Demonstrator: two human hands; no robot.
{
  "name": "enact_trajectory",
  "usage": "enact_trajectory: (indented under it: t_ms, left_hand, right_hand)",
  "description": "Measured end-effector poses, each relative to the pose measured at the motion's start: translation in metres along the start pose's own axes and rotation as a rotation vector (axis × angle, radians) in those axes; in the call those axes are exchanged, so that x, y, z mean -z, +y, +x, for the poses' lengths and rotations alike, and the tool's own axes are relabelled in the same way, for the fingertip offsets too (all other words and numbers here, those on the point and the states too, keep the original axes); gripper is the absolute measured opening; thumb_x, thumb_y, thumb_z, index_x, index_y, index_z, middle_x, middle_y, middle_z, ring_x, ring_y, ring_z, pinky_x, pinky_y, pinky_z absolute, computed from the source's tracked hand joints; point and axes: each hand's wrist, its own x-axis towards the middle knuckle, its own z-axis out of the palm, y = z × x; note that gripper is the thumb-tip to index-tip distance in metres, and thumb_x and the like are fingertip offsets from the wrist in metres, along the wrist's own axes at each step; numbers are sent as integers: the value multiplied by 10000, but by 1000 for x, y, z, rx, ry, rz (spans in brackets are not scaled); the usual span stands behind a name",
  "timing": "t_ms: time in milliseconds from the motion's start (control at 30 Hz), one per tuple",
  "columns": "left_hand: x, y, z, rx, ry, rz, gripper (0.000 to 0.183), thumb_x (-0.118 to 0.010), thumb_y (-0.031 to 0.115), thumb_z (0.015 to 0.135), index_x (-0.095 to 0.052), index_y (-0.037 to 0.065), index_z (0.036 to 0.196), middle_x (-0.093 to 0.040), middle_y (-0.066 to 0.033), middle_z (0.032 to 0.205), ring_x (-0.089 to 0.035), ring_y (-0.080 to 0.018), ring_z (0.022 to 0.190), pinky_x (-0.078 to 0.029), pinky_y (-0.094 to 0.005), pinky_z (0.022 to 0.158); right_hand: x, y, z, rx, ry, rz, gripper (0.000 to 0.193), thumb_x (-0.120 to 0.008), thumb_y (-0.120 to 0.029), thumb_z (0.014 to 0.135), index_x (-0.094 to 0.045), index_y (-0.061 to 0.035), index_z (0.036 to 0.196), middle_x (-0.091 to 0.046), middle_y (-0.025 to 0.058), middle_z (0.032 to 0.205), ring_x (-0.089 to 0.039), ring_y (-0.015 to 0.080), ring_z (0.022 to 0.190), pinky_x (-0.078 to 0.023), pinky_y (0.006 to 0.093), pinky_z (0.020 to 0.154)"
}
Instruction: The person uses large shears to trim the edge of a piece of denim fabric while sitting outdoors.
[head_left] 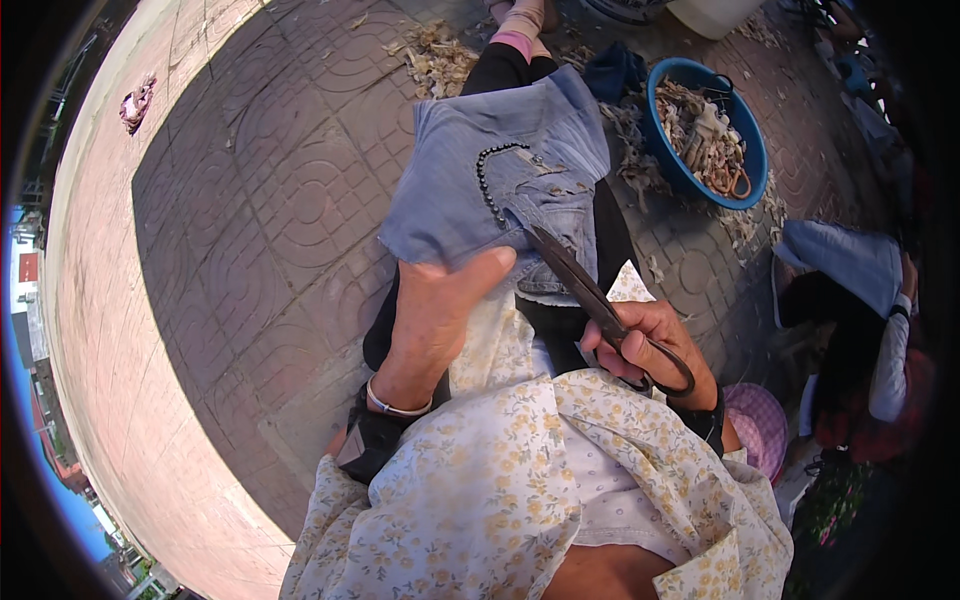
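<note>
A pair of light blue denim shorts lies over my lap, with a curved row of dark beads beside a pocket. My left hand grips the near edge of the denim, thumb on top and fingers hidden under the cloth. In my right hand is a pair of dark metal scissors, its handle loops around my fingers. The blades point away to the left, and their tips touch the denim just beyond my left thumb. Whether the tips are inside the cloth I cannot tell.
A blue basin of fabric scraps stands on the patterned paving at far right. More scraps lie on the ground. At right, another person holds light blue denim. A pink checked round thing sits by my right elbow.
</note>
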Motion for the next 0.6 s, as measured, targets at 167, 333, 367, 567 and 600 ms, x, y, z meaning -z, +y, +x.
enact_trajectory:
  t_ms: [167, 333, 367, 567, 600]
  left_hand:
    - [0, -1, 1, -43, -13, 19, 478, -636, -78, 794, -492, -43, 1249, -621, -120, 1131, -634, -190, 982, -518, -328, 883]
    - [0, -1, 1, -115, -19, 101, 512, -659, -81, 777, -492, -40, 1259, -601, -105, 1168, -608, -180, 1027, -493, -324, 920]
    - [0, -1, 0, -112, -17, 126, 519, -663, -81, 774, -491, -39, 1262, -597, -102, 1174, -603, -179, 1036, -487, -325, 927]
    - [1, -1, 1, -145, -25, 210, 541, -667, -84, 758, -492, -30, 1266, -601, -91, 1169, -601, -168, 1032, -486, -317, 923]
    - [1, -1, 1, -142, -26, 214, 542, -667, -83, 757, -492, -29, 1267, -601, -89, 1169, -602, -166, 1029, -486, -315, 921]
  right_hand:
    - [-1, 0, -3, -30, -8, 10, 463, -580, -433, 922, -623, 25, 979, -494, -14, 642, -429, 57, 590, -313, 214, 532]
    - [2, -2, -2, -55, -22, -38, 462, -578, -434, 922, -623, 22, 975, -500, -16, 649, -436, 58, 595, -317, 216, 534]
    - [1, -2, -2, -66, -23, -48, 461, -578, -434, 923, -623, 22, 974, -502, -17, 652, -438, 58, 599, -318, 216, 536]
    - [2, -4, -4, -101, -20, -51, 443, -574, -430, 925, -625, 9, 960, -506, -22, 665, -444, 54, 622, -319, 208, 548]
    - [2, -3, -4, -101, -19, -50, 441, -573, -428, 926, -625, 8, 960, -506, -22, 665, -443, 54, 621, -318, 208, 547]
